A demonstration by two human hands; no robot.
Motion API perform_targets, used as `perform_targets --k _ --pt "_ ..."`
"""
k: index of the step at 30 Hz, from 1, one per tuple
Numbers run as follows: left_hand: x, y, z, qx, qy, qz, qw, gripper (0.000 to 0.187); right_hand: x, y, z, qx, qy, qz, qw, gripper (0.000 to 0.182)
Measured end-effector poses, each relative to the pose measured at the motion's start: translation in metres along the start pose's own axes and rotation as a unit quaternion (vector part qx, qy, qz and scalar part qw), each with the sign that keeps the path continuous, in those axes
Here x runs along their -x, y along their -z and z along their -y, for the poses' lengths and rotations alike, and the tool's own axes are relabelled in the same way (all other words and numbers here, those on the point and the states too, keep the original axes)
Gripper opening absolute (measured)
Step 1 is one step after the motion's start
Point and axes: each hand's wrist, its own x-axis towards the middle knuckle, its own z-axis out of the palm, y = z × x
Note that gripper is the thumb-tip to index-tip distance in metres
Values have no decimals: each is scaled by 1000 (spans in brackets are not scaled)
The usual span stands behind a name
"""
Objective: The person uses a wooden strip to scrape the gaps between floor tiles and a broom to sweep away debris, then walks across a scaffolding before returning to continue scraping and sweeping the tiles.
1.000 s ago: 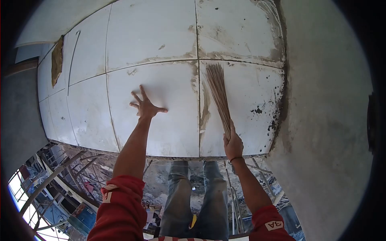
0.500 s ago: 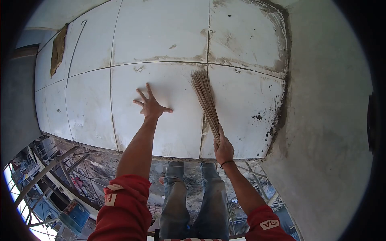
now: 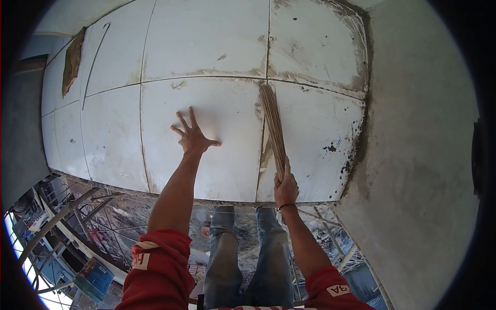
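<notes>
My left hand [image 3: 193, 138] lies with fingers spread on a large white tile [image 3: 227, 175], holding nothing. In my right hand [image 3: 286, 190], near the front edge, is the lower end of a stick brush [image 3: 274, 124], a bundle of thin brown sticks. The bundle points away from me, close along the joint between two tiles, and its far tip is near where the joints cross. Brown smears and dust mark the tiles near that joint.
A brown scrap [image 3: 72, 63] and a thin bent rod [image 3: 95, 64] lie at the far left. Dark crumbs [image 3: 330, 148] dot the right tile beside a grey wall [image 3: 418, 139]. Below the front edge are poles, rubble and a blue container [image 3: 94, 279].
The far end of the stick brush has swung right and looks narrower, while my right hand has shifted slightly. My left hand stays spread in nearly the same place.
</notes>
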Motion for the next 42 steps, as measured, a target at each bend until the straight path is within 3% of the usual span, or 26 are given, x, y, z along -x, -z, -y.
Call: perform_targets --k 1,5,7,9,11,13,15,17,21,22,26,29,32,34,38,40,42 --pt "0 1 0 2 -1 -2 1000 173 -7 -1 6 -8 5 -27 1000 86" --pt "-1 2 -3 -23 13 -15 1000 176 50 -3 -13 -28 14 40 999 83" --pt "1 5 -1 4 9 -17 1000 175 42 10 -22 -51 26 29 998 82" --pt "-2 3 0 26 2 -17 1000 174 3 23 -27 -93 48 -136 985 79" --pt "-4 -1 0 -29 18 -21 999 173 -63 38 -28 -144 -45 -132 980 79" --pt "0 0 0 0 14 -18 1000 172 -102 40 -2 -94 -64 -88 990 81" --pt "0 0 2 29 10 -20 999 172 -101 27 26 -35 37 -26 998 85" --pt "-2 -1 1 18 9 -29 999 175 -87 28 45 16 64 19 998 84" --pt "-2 0 -1 28 15 -23 999 174 -132 41 50 -107 -20 -70 992 81" --pt "-2 0 0 33 11 -29 999 175 -147 47 52 -70 -29 -58 995 81" --pt "2 6 -5 38 22 -16 999 172 -127 41 64 -19 39 -20 999 82" --pt "2 7 -4 45 21 -12 999 173 -107 30 66 -89 33 -41 995 80" --pt "1 6 -4 51 22 -14 998 174 -162 39 99 -63 -9 -36 997 77" --pt "-2 3 -3 48 22 -17 998 174 -210 46 117 -44 14 -58 997 76" --pt "-1 2 -3 60 16 -30 998 175 -188 37 111 -50 22 -55 997 77" --pt "-1 0 -3 63 15 -29 997 175 -132 43 106 -80 -34 18 996 81" --pt "-1 4 -3 58 21 -23 998 176 -121 39 99 -81 -50 29 995 80"
